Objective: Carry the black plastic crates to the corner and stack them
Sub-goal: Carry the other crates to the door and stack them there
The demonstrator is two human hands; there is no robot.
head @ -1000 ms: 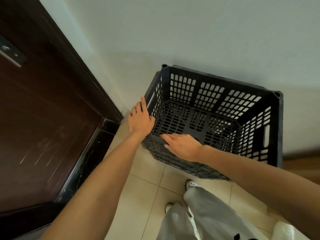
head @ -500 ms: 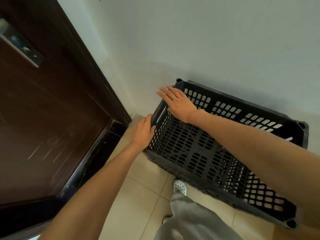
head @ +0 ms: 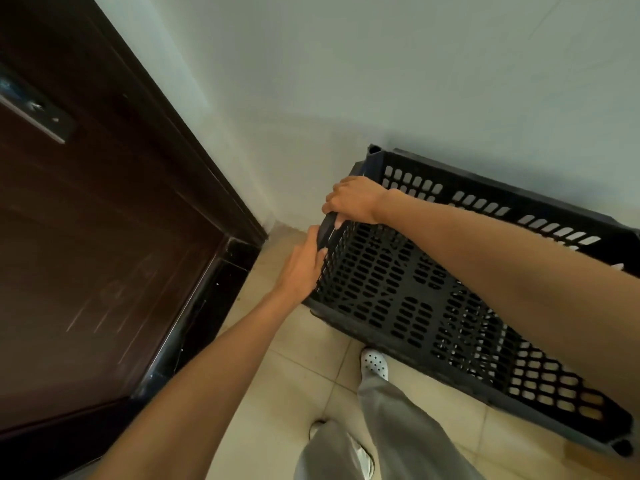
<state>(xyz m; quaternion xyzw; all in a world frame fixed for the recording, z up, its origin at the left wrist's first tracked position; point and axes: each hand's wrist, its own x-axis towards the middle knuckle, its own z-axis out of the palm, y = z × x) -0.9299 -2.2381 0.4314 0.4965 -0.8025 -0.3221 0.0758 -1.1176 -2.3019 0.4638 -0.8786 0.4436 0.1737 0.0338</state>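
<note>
black crate (head: 408, 306): beside the white wall (head: 381, 81), close to the dark door (head: 104, 237), over the tiled floor (head: 277, 382); whether it sits flat is unclear
left hand (head: 304, 268): fingers curled round the crate's end wall
right hand (head: 354, 199): clasped over that end's top rim

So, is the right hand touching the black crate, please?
Touching: the head view shows the right hand curled over the end rim of the black crate.

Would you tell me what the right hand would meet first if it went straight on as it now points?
Probably the white wall beside the door frame: the right hand, gripping the end rim of the black crate, points left toward it. Depth is unclear.
</note>
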